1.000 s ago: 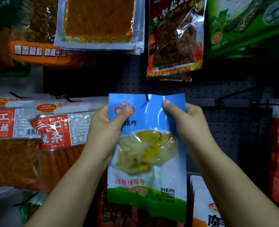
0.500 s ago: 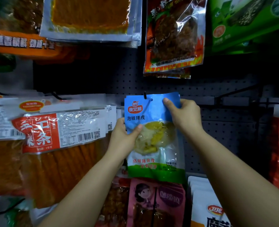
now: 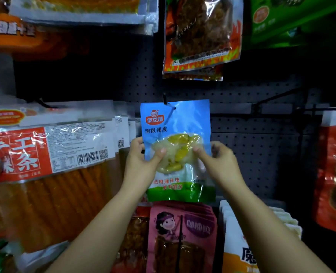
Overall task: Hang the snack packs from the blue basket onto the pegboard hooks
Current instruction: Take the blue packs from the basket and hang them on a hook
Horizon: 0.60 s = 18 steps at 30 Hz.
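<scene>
Hanging from a thin black metal hook (image 3: 165,99) on the dark perforated pegboard (image 3: 251,146), the blue plastic snack pack with a clear window of pale yellow food and a green band at its foot (image 3: 176,123) sits in the middle of the head view, its top hole threaded over the hook. Both hands hold it at mid-height. The left hand (image 3: 141,162) grips the pack's left edge, thumb across the front of the clear window and fingers curled behind. The right hand (image 3: 220,160) pinches the right side of the window (thumb in front, the other fingers tucked behind the film).

Left of the pack hangs a row of wide clear packs of orange strips with red-and-white labels (image 3: 45,154), touching or nearly touching the left hand. Directly below the blue pack is a pink pouch printed with a cartoon face (image 3: 182,233), and beside that a stack of white pouches with orange lower print (image 3: 240,243). Above, a clear pouch of dark brown food with flame print along its bottom (image 3: 200,36) hangs from the upper row, with a green pouch (image 3: 293,20) to its right. A red pouch (image 3: 334,174) hangs at the far right edge.
</scene>
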Available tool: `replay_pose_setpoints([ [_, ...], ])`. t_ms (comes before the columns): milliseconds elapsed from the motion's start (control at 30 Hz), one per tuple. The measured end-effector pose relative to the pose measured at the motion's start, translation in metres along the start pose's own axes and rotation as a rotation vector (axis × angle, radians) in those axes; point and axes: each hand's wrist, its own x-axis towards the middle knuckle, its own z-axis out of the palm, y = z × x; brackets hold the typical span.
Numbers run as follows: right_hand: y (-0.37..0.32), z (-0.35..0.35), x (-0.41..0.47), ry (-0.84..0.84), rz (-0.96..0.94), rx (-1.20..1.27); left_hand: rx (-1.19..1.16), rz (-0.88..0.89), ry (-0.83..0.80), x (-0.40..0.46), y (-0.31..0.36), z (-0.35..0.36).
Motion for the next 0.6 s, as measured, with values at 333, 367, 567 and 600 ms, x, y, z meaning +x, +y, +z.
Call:
replay_pose_setpoints([
  [333, 0.036, 0.022, -0.044, -0.047, 0.255, 0.128, -0.083, -0.219, 0.062, -0.03, -0.029, -0.001],
  [367, 0.036, 0.022, -0.045, -0.054, 0.265, 0.137, -0.062, -0.223, 0.058, -0.031, -0.031, -0.002],
  [567, 0.046, -0.002, -0.089, -0.136, 0.408, 0.272, -0.119, -0.299, -0.028, -0.09, -0.039, -0.012],
  [600, 0.047, -0.012, -0.102, -0.138, 0.409, 0.273, -0.154, -0.293, -0.021, -0.108, -0.039, -0.013],
])
